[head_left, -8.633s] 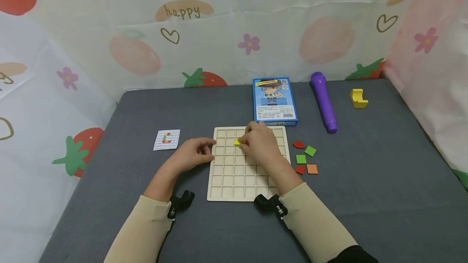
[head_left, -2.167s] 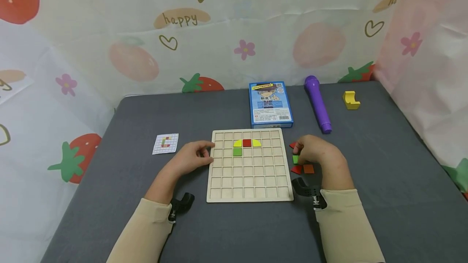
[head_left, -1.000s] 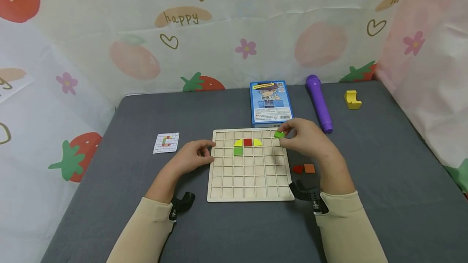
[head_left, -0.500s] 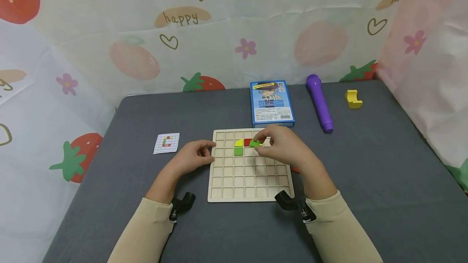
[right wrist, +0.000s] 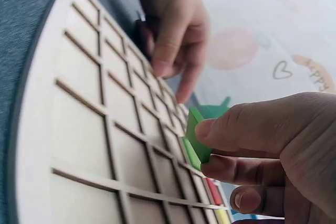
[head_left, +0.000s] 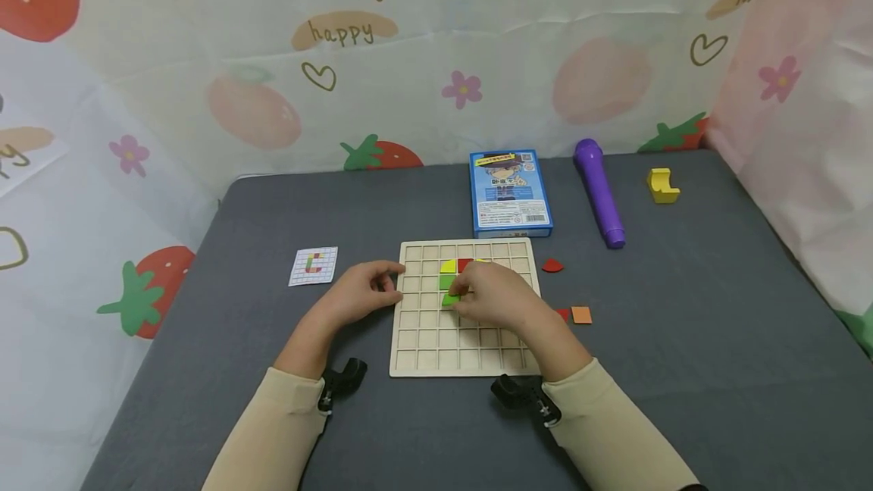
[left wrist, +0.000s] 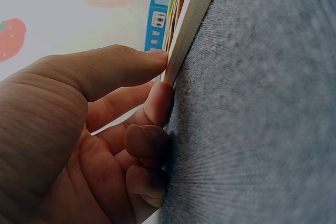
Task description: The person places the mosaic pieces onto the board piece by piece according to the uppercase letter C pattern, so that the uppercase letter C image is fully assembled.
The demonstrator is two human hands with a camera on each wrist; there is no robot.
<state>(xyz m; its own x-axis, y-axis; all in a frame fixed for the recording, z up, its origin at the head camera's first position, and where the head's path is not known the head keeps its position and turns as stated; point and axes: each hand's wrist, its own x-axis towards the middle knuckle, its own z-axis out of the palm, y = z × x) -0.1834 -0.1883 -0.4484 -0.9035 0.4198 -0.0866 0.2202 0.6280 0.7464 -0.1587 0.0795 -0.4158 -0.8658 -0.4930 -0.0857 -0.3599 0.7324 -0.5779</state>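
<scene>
Green tile, probably light, stiff and slick, best taken by opposite edges, is tilted over the grid board, pinched by the right hand between thumb and forefinger, while the left hand rests relaxed fingers against the board's left edge.

I wear plain beige long sleeves. Beside the cuffs, toward the inside, each wrist carries a curved black mount with small silvery fittings; a black edge shows well below the right cuff.
</scene>
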